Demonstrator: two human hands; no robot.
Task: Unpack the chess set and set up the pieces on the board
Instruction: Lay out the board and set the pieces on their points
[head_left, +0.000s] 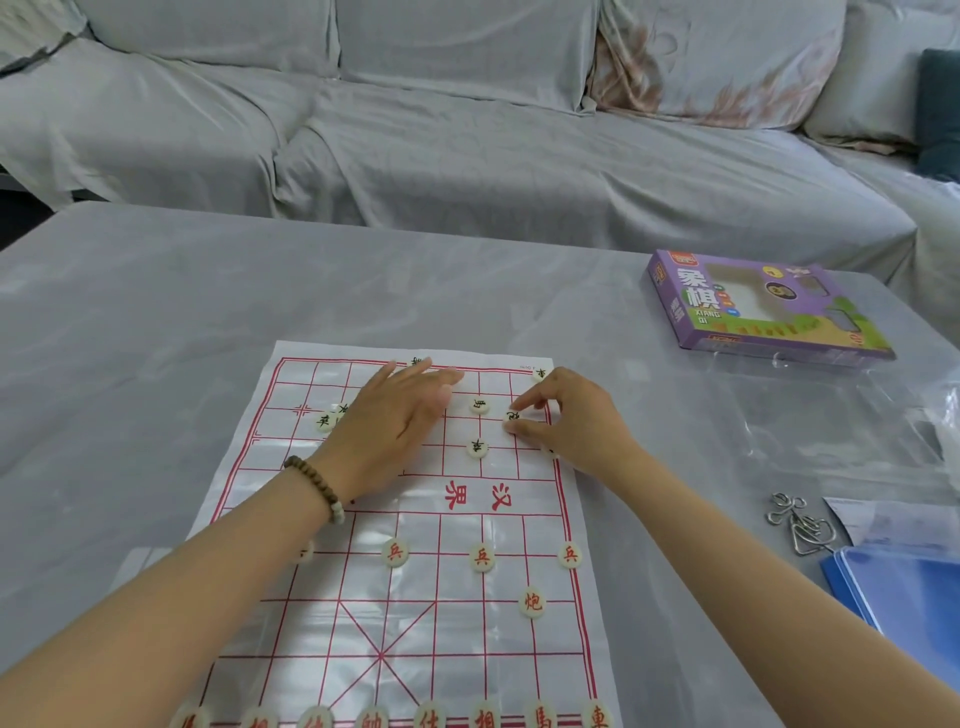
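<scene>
Box (763, 306) lies behind probable puzzle (797, 525), right of board (311, 639).

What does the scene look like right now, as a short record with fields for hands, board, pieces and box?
left hand: flat, fingers straight, over the board's far half
right hand: pinches a black piece near the far right edge
board: paper sheet, spread on the table
red pieces: near half; a row along the near edge, soldiers and one cannon ahead of it
black pieces: far half, scattered, not lined up
box: purple, lying flat, far right of the board
</scene>
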